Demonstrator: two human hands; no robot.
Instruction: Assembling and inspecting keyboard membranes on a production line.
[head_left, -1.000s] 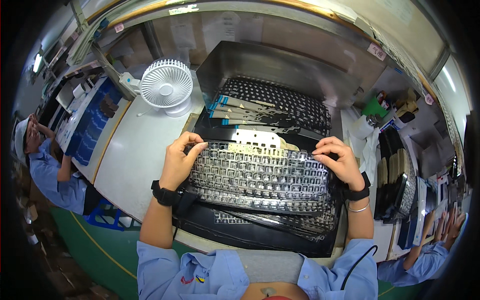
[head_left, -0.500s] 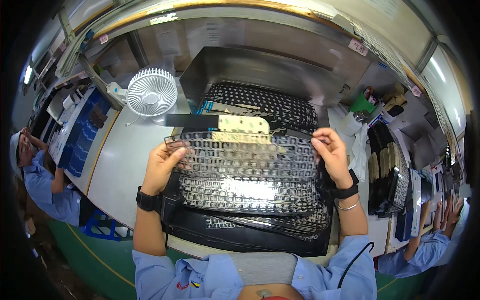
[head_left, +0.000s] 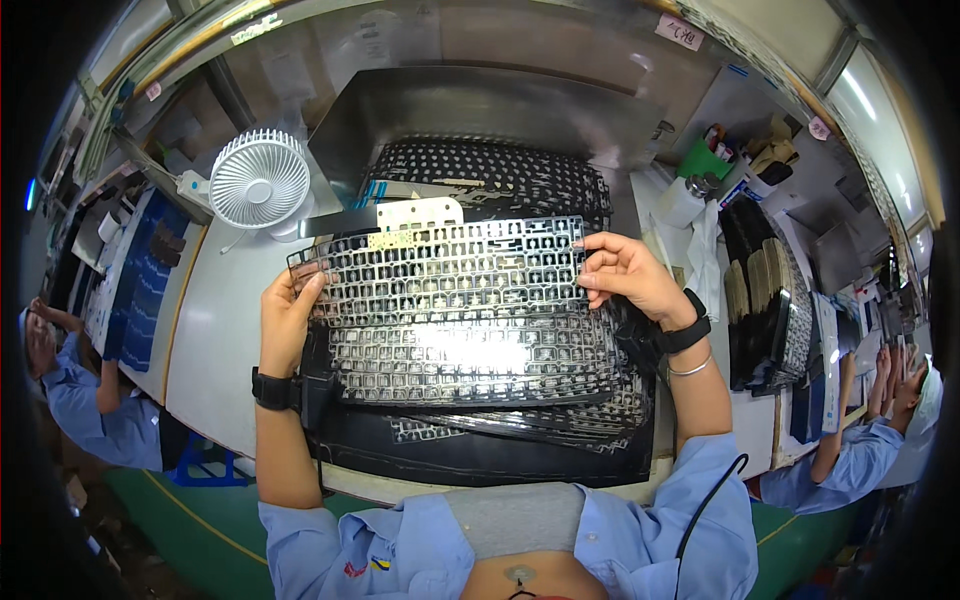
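Observation:
A thin black keyboard plate, cut with rows of squarish openings, is held up between my hands. At its left end, my left hand pinches it between thumb and fingers. My right hand grips the right edge, fingers curled. Below lies a stack of similar keyboard plates, with a bright glare on its middle. Some lower plates in the stack stick out at angles. Just behind the held plate, a cream tab with holes shows; what it belongs to is partly hidden.
Behind my hands a grey metal panel stands over more black perforated sheets. A white fan stands left. A bottle, a green container and stacked parts are right. Co-workers sit at both sides.
The held plate has moved left and tilted, and it now looks sharp rather than blurred. Both hands moved with it. The whole view has shifted slightly.

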